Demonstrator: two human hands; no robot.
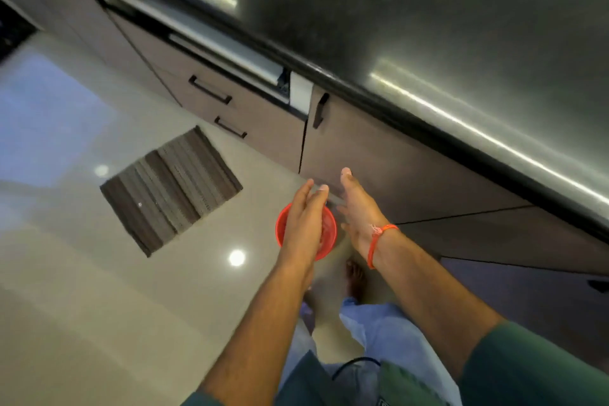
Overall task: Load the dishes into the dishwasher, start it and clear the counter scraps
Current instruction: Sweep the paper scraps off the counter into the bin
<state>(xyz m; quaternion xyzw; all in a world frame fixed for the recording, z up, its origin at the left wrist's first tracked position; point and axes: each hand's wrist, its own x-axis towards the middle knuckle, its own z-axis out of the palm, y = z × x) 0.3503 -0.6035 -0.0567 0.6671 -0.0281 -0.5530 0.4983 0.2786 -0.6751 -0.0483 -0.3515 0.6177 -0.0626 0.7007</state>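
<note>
red bin (pixel 283 227) below, left hand (pixel 304 224) and right hand (pixel 357 211) open, empty

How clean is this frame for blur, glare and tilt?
Head view: strongly tilted with wide-angle bending; light strips glare on the dark countertop, a bright spot on the floor; both hands, left hand, right hand, and the red bin are motion-softened.

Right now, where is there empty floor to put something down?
The pale floor is bare left of the left hand, below the striped mat. More bare floor lies between the mat and the drawers. It is crowded by the cabinet door: both hands, the red bin and a bare foot sit there.
</note>
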